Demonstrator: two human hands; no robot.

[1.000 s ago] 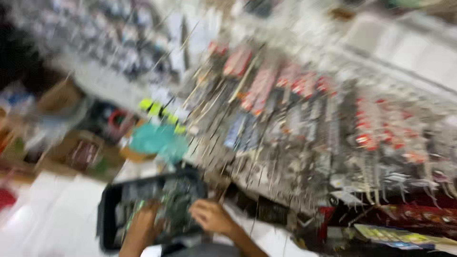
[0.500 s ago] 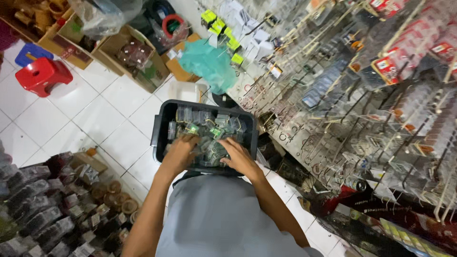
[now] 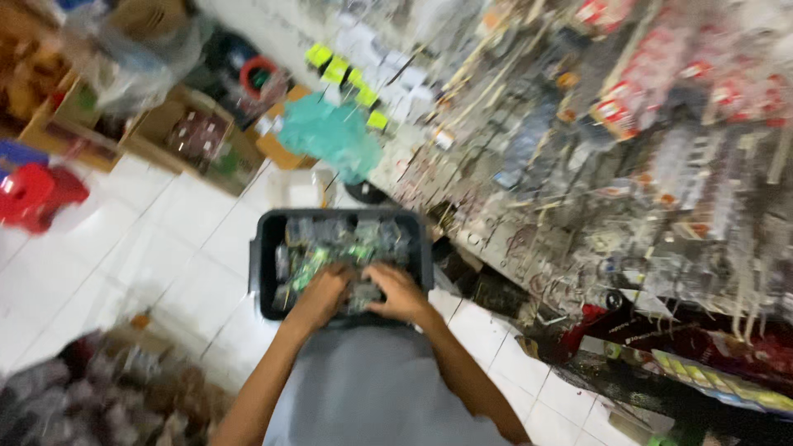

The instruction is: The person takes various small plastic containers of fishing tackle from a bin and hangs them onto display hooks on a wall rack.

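Both hands are buried in the bin: the left hand (image 3: pixel 320 291) and right hand (image 3: pixel 398 291) sit side by side with fingers curled down into the pile of small clear packets (image 3: pixel 347 248). Honestly can't tell if either one is pinching a packet or just pressing and raking through them, since the fingertips vanish into the pile and the whole frame is smeared.

The black bin (image 3: pixel 258 272) is right in front of the person, on the white tile floor (image 3: pixel 140 272), hands working at its 6 o'clock edge. The packets fill it, some with green bits inside.

Looks to me like the sorting or rummaging stage, nothing lifted out yet. A next move would need one packet singled out from the loose, slippery heap and a clean pinch on it.

Going outward: at 12 o'clock from the bin there's a teal plastic bag (image 3: pixel 330 136). From 1 to 3 o'clock runs a wall rack (image 3: pixel 628 165) thick with hanging carded items, too blurred to identify. At 10 o'clock are cardboard boxes (image 3: pixel 194 136), and at 9 o'clock a red stool (image 3: pixel 33 194). The dark stuff at 7 o'clock is cut off and unreadable.
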